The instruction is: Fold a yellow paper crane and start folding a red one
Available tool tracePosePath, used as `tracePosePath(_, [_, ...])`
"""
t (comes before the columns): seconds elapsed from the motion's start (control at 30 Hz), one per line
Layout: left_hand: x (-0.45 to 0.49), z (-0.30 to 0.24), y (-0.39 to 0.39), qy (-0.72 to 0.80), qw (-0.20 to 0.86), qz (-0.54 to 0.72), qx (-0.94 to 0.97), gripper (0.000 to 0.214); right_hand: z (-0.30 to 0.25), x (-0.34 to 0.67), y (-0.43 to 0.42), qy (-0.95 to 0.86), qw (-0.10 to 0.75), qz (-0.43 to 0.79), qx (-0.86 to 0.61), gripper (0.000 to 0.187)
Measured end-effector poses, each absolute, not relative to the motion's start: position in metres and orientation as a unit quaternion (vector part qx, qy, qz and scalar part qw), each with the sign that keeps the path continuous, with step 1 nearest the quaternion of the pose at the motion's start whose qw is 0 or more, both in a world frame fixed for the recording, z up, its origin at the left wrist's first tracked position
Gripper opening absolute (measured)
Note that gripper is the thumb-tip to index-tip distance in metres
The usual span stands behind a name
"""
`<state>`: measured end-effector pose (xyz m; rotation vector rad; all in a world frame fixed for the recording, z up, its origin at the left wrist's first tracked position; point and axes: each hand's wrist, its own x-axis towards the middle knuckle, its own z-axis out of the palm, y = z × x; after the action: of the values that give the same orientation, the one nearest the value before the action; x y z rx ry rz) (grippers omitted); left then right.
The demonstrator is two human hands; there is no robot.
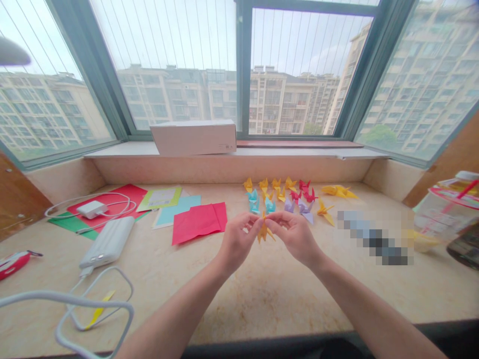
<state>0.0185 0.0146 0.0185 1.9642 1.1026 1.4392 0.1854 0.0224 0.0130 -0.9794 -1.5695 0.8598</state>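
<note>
My left hand (237, 240) and my right hand (294, 237) meet above the marble desk, with the fingertips of both pinching a small yellow-orange origami crane (265, 230). Its tail or wing points stick out below my fingers. Just beyond my hands stands a group of several folded paper cranes (280, 197) in yellow, blue, purple and red. A loose pink-red paper sheet (199, 223) lies left of my left hand, not touching it.
A white power bank (107, 243), a charger with a white cable (92, 209) and coloured paper sheets lie at the left. A clear plastic cup (445, 212) stands at the right, beside a pixelated blurred object (374, 238). A white box (193, 137) sits on the window sill.
</note>
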Motion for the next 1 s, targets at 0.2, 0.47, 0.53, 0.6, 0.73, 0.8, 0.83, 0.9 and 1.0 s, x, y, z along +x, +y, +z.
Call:
tracePosePath(0.2, [0.0186,0.0157,0.0166,0.412,0.205,0.514,0.724,0.025,0.0113,0.1873,0.0239,-0.664,0.513,0.362,-0.405,0.026])
tracePosePath(0.47, [0.0156,0.0165,0.0176,0.39,0.175,0.499,0.753,0.02,0.01,0.1864,0.0271,-0.658,0.508,0.407,-0.379,0.029])
tracePosePath(0.53, [0.0153,0.0158,0.0177,0.384,0.167,0.498,0.76,0.019,0.0098,0.187,0.0288,-0.66,0.509,0.406,-0.373,0.026])
tracePosePath(0.6, [0.0153,0.0147,0.0178,0.379,0.16,0.497,0.764,0.018,0.0099,0.1877,0.0297,-0.662,0.515,0.392,-0.379,0.024])
tracePosePath(0.73, [0.017,0.0127,0.0173,0.387,0.159,0.496,0.761,0.017,0.012,0.1878,0.0276,-0.678,0.525,0.338,-0.388,0.019])
tracePosePath(0.8, [0.0188,0.0121,0.0164,0.395,0.176,0.502,0.749,0.018,0.0133,0.1874,0.0253,-0.697,0.535,0.294,-0.375,0.015])
tracePosePath(0.83, [0.0198,0.0117,0.0159,0.399,0.188,0.505,0.742,0.018,0.0136,0.1873,0.0243,-0.708,0.542,0.268,-0.365,0.013])
tracePosePath(0.9, [0.0216,0.0106,0.015,0.405,0.21,0.506,0.732,0.02,0.0134,0.1877,0.023,-0.731,0.551,0.212,-0.342,0.01])
tracePosePath(1.0, [0.0229,0.0088,0.0145,0.407,0.219,0.501,0.732,0.018,0.0114,0.1891,0.0226,-0.76,0.549,0.136,-0.32,0.01])
